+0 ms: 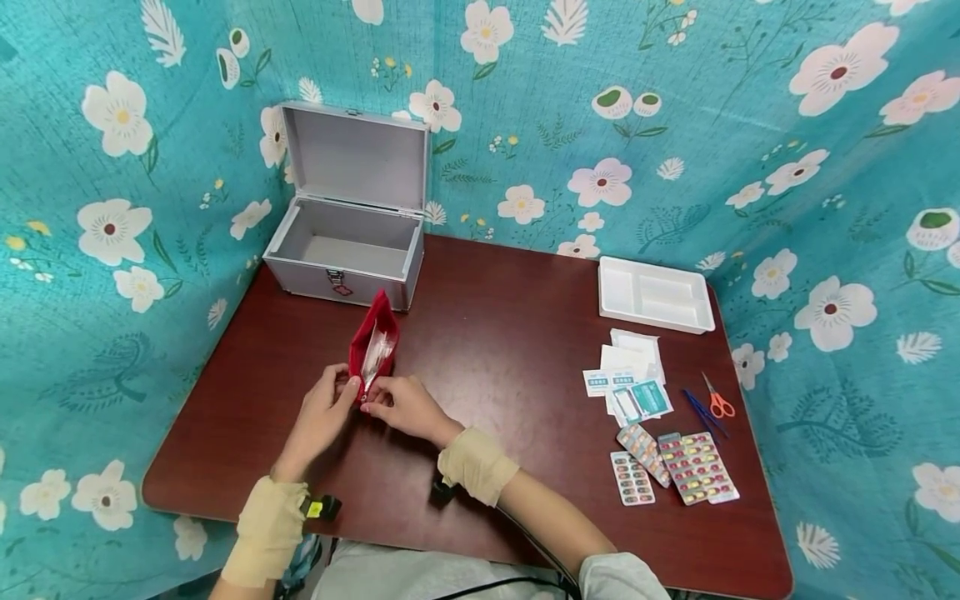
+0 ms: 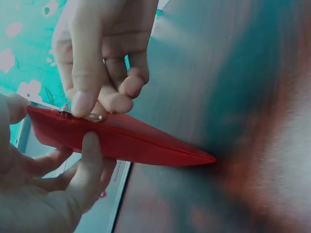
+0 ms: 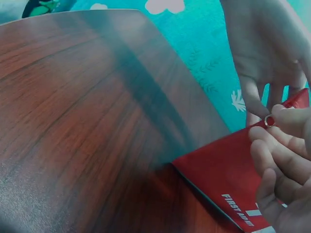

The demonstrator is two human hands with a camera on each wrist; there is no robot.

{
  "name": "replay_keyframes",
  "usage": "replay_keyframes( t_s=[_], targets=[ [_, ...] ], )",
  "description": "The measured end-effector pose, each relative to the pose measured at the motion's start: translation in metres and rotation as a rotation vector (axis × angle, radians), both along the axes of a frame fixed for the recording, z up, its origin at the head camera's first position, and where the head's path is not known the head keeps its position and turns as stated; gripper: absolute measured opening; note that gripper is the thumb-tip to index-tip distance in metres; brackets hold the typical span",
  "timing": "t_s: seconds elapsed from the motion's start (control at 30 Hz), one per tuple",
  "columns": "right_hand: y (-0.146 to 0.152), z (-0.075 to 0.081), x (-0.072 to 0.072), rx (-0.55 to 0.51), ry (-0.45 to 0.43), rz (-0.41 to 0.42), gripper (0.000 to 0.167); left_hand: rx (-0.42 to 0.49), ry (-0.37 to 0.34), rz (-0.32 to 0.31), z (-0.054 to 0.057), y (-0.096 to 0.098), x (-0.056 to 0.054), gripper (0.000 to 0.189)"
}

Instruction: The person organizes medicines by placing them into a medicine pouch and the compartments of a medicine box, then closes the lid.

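A red zippered pouch (image 3: 221,165) printed "FIRST AID KIT" stands on the table in front of the person, its top gaping; clear-wrapped contents (image 1: 377,354) show inside in the head view. The left hand (image 1: 324,414) grips the pouch by its near end, thumb on one side and fingers on the other in the left wrist view. Between thumb and index finger, the right hand (image 1: 411,408) pinches the ring-shaped zipper pull (image 3: 268,120) at the pouch's near top corner. The other fingers of the right hand are curled beneath.
A silver metal case (image 1: 341,283) stands with its lid up at the back left. To the right are a white divided tray (image 1: 656,293), paper packets (image 1: 630,375), orange-handled scissors (image 1: 720,404), blue tweezers (image 1: 703,412) and several pill blister packs (image 1: 697,467).
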State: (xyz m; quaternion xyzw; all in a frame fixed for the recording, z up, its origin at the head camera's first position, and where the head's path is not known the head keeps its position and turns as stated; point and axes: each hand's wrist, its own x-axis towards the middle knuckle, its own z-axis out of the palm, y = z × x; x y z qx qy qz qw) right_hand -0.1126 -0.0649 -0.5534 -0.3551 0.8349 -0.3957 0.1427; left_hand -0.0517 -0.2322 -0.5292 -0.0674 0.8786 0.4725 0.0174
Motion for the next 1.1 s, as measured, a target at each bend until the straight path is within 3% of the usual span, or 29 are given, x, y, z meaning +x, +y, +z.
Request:
replay_keyframes(
  t_s=[0.1,0.23,0.4,0.57,0.67,0.83,0.93,1.1],
  targets=[
    [-0.005,-0.001,0.003,0.005,0.064,-0.003,0.010,0.003,0.040,0.011,0.000,0.003,0.013,0.049],
    [-0.006,-0.005,0.006,-0.009,0.125,-0.015,0.008,-0.018,0.073,-0.018,-0.001,0.010,0.020,0.049],
    [-0.010,-0.006,0.012,-0.007,0.218,-0.081,0.015,-0.062,0.132,-0.007,-0.003,0.016,0.024,0.047],
    [-0.016,-0.004,0.017,0.046,0.313,-0.145,0.011,-0.078,0.170,-0.001,-0.004,0.019,0.024,0.047],
    [-0.016,-0.003,0.017,0.096,0.358,-0.124,0.007,-0.096,0.192,0.030,-0.005,0.020,0.022,0.045],
    [-0.014,-0.001,0.013,0.148,0.452,-0.044,0.008,-0.206,0.280,0.111,-0.008,0.018,0.018,0.031],
    [-0.013,-0.002,0.010,0.132,0.472,-0.007,0.010,-0.278,0.328,0.140,-0.008,0.016,0.018,0.024],
    [-0.011,-0.001,0.004,0.079,0.499,-0.003,0.011,-0.318,0.356,0.148,-0.006,0.015,0.017,0.022]
  ],
)
